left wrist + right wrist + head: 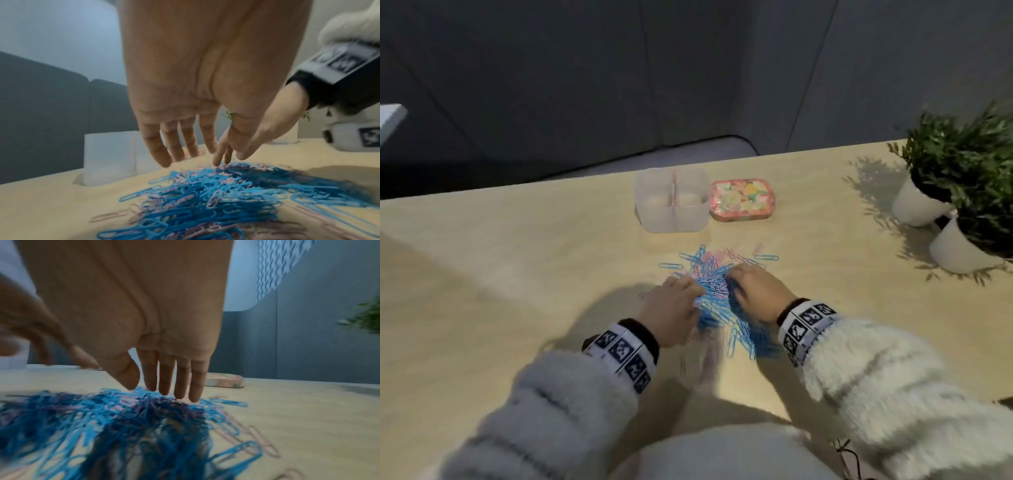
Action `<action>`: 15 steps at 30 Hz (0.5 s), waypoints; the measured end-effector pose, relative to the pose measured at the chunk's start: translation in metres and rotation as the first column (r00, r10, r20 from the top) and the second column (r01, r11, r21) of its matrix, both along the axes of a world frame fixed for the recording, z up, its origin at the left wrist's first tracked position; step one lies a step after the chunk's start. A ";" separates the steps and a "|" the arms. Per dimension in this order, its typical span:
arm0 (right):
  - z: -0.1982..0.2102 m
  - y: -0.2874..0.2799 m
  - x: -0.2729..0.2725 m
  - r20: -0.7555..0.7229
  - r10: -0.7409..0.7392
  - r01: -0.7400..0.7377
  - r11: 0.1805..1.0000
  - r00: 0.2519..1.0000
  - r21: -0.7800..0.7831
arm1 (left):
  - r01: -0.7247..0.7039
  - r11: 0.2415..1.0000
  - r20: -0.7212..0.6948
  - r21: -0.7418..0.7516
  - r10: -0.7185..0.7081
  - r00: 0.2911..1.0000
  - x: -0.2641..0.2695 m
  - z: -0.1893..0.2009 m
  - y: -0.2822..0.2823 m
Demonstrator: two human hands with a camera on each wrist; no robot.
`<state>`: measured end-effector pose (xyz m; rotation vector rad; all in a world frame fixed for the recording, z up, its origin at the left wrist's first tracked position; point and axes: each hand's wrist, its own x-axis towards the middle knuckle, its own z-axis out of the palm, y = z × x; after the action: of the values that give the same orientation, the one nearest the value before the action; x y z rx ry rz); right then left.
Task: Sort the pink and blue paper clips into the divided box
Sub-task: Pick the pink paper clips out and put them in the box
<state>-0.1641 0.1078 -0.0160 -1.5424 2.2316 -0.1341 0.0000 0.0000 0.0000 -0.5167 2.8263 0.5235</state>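
A mixed heap of blue and pink paper clips lies on the pale wooden table, blue ones on top. My left hand is at the heap's left side and my right hand at its right, both low on the clips. In the left wrist view my left hand hangs with straight fingers just above the heap. In the right wrist view my right hand has straight fingertips touching the clips. Neither hand holds a clip. The translucent divided box stands beyond the heap.
A pink flowered tin lies just right of the box. Two potted plants in white pots stand at the table's right side. The table's far edge runs behind the box; dark panels lie beyond. A few loose clips are scattered near the heap.
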 end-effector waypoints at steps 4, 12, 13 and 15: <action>-0.004 -0.002 0.028 -0.065 0.086 -0.086 0.996 0.994 -0.001 | 0.003 0.996 -0.042 -0.089 -0.007 0.999 -0.035 -0.012 -0.002; 0.000 0.003 -0.002 0.108 -0.097 0.112 0.985 0.989 -0.134 | 0.070 0.993 0.055 -0.091 -0.065 0.996 -0.007 -0.033 0.004; 0.001 -0.001 -0.010 0.100 -0.147 0.160 0.978 0.984 -0.135 | 0.061 0.993 0.058 -0.097 -0.055 0.997 -0.005 -0.032 0.003; 0.002 -0.012 -0.020 0.088 -0.207 0.216 0.969 0.974 -0.116 | 0.037 0.995 0.050 -0.094 -0.032 0.998 -0.007 -0.028 0.000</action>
<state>-0.1843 0.0962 -0.0143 -1.3309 2.3617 -0.3947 -0.0072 0.0004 -0.0277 -0.4904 2.8186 0.3664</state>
